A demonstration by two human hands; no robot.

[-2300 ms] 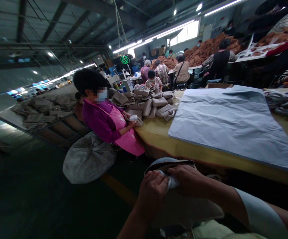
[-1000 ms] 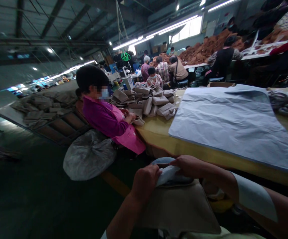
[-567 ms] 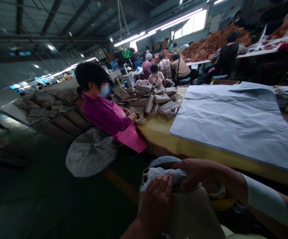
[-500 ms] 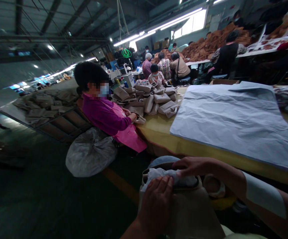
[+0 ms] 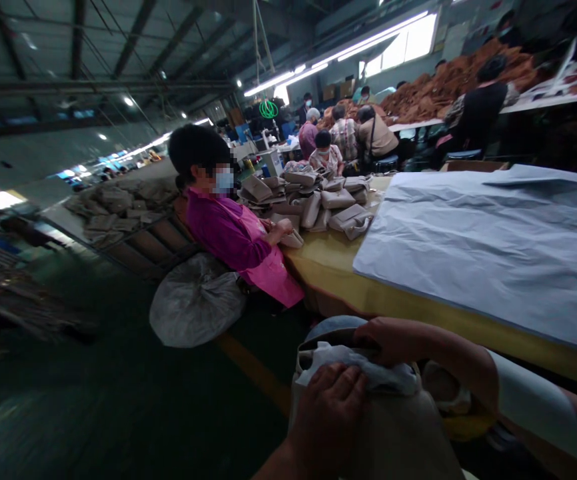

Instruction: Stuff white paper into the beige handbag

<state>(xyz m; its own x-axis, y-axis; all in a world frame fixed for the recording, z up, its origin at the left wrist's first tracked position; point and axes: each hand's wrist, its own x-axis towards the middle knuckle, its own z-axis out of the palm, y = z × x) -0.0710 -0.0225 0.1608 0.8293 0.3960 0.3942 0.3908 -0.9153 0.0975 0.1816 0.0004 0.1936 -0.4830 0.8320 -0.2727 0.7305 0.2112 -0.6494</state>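
Observation:
A beige handbag [image 5: 398,433] stands upright close to my body, its mouth facing up. Crumpled white stuffing paper [image 5: 381,375] fills the opening and bulges over the near rim. My left hand [image 5: 331,407] is closed over the near edge of the bag, fingers together on the paper; its thumb is hidden. From the far side my right hand [image 5: 393,339] reaches into the mouth, its fingers curled down at the paper and their tips out of sight. A white sleeve-like band [image 5: 536,400] covers my right forearm.
A yellow-topped table [image 5: 318,257] carries a large white sheet [image 5: 483,233] and a heap of beige bags [image 5: 318,200]. At its left end a co-worker in a pink apron [image 5: 273,277] handles a bag. A stuffed translucent sack [image 5: 196,300] lies on the floor by a loaded cart [image 5: 143,247].
My right hand has curled and dipped deeper into the bag's mouth. My left hand stays on the near edge. The view has turned slightly left, and the co-worker's hands have risen a little.

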